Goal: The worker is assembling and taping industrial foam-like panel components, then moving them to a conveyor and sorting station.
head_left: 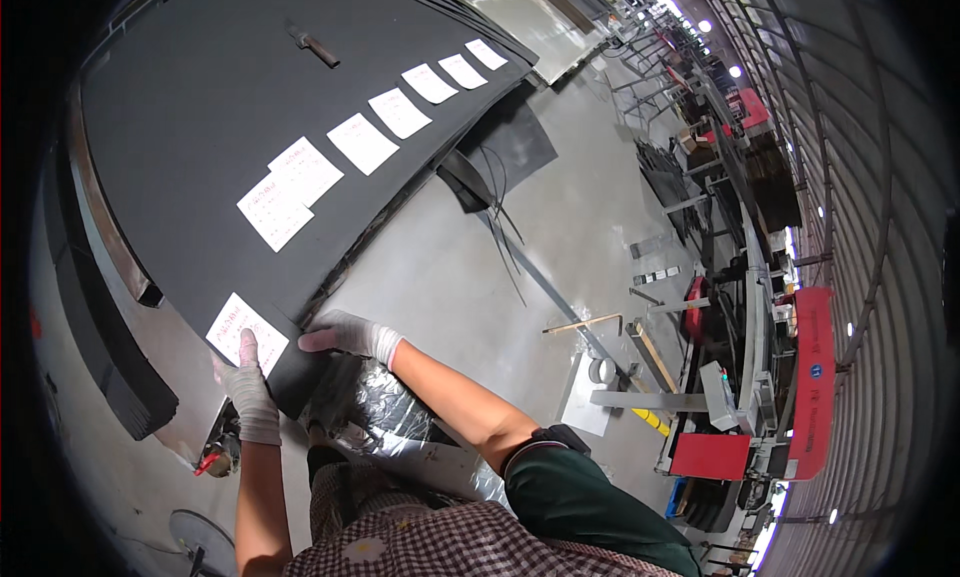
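A white printed paper sheet [231, 322] lies at the near end of a broad stack of black sheets [200, 127]. My left hand [250, 385], in a whitish knit glove, closes on the paper's near edge, thumb on top and fingers partly hidden at the left. On the other side of the near corner, my right hand [350, 337], gloved alike, grips the black sheet's edge [305, 367] with its thumb over it. What lies beneath its fingers is hidden. More white paper sheets [363, 143] form a row along the stack's right edge, two of them overlapping.
A hammer-like tool [318, 49] rests on the stack. Silver foil wrapping [395, 407] is close to my body. Black strips [110, 357] stand at the left. On the right are dangling black strips [500, 222], metal frames [655, 399] and a red panel [710, 456].
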`<state>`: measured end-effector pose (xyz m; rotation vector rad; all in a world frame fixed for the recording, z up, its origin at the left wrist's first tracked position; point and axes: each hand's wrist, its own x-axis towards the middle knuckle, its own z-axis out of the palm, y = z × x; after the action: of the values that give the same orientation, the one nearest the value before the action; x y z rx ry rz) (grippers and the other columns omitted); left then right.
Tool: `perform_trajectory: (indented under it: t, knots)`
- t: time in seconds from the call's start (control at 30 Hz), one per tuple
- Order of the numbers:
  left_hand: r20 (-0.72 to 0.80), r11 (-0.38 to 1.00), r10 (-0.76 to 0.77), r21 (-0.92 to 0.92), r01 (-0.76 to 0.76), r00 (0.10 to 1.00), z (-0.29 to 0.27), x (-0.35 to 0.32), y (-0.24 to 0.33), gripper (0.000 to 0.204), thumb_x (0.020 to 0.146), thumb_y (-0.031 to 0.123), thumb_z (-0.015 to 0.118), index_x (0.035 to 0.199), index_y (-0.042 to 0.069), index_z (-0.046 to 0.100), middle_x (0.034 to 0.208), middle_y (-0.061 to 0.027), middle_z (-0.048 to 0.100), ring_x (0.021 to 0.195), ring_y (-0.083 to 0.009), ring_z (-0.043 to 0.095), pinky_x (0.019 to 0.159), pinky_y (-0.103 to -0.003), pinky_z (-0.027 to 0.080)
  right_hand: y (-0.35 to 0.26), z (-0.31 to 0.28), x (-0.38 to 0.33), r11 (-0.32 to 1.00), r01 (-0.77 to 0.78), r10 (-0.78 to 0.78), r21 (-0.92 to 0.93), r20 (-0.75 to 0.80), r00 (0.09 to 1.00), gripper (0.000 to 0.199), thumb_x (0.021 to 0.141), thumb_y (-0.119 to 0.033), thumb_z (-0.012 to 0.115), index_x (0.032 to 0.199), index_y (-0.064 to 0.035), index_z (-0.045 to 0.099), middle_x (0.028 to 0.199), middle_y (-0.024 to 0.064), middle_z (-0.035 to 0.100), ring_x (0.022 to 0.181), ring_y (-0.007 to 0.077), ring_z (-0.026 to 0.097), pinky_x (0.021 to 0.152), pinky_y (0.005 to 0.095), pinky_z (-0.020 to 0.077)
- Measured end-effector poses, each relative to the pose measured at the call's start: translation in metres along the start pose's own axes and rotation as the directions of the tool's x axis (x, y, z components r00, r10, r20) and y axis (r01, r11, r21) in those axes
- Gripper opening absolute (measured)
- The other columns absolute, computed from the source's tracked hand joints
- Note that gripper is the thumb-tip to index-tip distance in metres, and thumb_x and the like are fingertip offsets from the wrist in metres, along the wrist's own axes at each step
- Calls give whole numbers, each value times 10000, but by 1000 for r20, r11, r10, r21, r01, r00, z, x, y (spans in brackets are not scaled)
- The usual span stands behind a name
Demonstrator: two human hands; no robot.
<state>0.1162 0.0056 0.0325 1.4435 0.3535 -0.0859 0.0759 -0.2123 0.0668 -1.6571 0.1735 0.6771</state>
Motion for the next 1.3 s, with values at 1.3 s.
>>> perform_trajectory:
  t: [1.3]
  knots:
    - [386,828,-301,-348,440,872,-84,-117,-136,237,963,280,684,1042,57,668,940,19,648,844,-85,590,725,-255,468,29,-5,-62,721,208,-339,-661,-75,938,378,784,-394,806,980,-78,738,901,91,734,858,268,706,720,334,563]
